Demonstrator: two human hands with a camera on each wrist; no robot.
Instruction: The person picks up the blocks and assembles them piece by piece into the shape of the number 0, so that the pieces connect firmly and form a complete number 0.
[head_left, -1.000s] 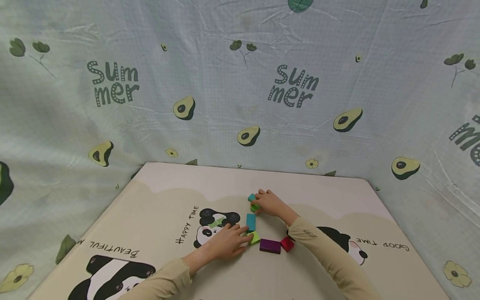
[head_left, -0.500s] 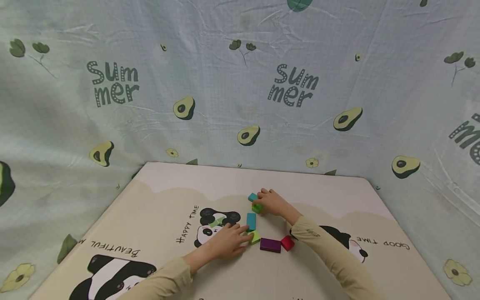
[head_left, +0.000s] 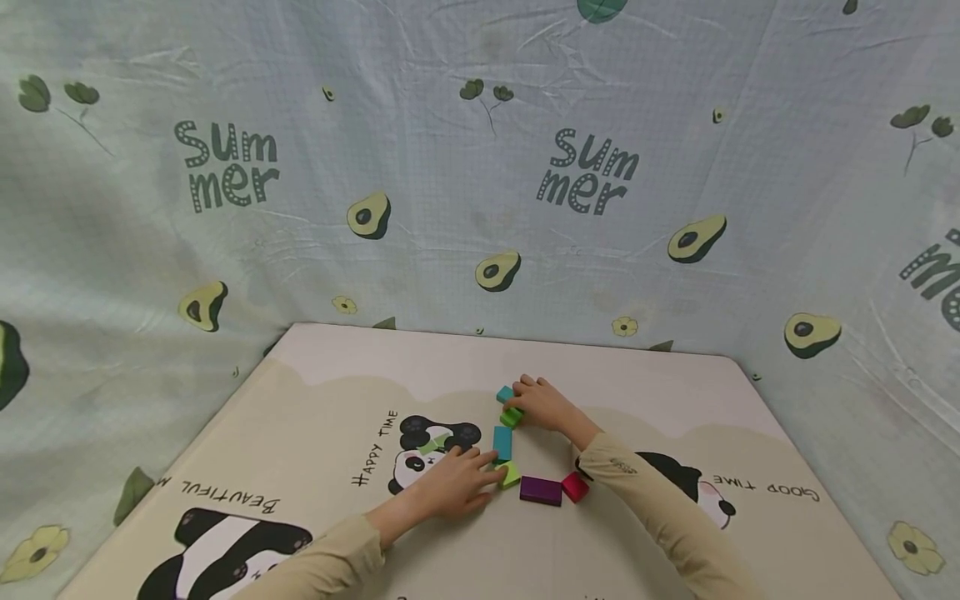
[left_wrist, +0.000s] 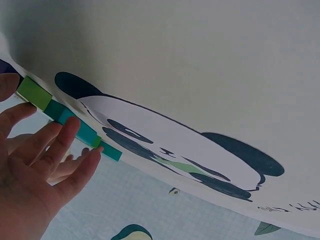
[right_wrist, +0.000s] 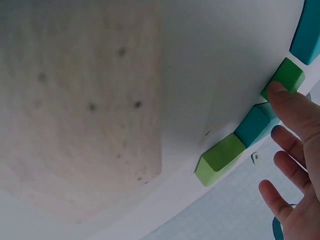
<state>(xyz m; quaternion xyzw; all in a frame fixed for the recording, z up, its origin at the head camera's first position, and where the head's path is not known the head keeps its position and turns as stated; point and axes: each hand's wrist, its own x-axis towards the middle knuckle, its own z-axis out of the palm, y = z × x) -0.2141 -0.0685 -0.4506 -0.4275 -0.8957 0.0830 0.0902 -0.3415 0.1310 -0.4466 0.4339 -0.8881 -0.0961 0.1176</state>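
In the head view, small coloured blocks form a bent row on the table. My right hand (head_left: 547, 406) pinches a green block (head_left: 512, 417); in the right wrist view the thumb lies on that green block (right_wrist: 285, 77). Just past it is a small blue block (head_left: 506, 394). The right wrist view also shows a lime block (right_wrist: 220, 155) beyond, hidden by the hand in the head view. My left hand (head_left: 455, 483) rests with spread fingers at a longer blue block (head_left: 502, 443) and a lime-green block (head_left: 511, 476); its fingers reach along the row in the left wrist view.
A purple block (head_left: 540, 491) and a red block (head_left: 575, 487) continue the row to the right, the red one close to my right sleeve (head_left: 637, 492). The table (head_left: 330, 358) bears panda prints. A curtain (head_left: 420, 167) printed with avocados hangs behind and beside it.
The green block under my right hand shifts slightly right, then back left toward the line of blue blocks. My left hand stays in place.
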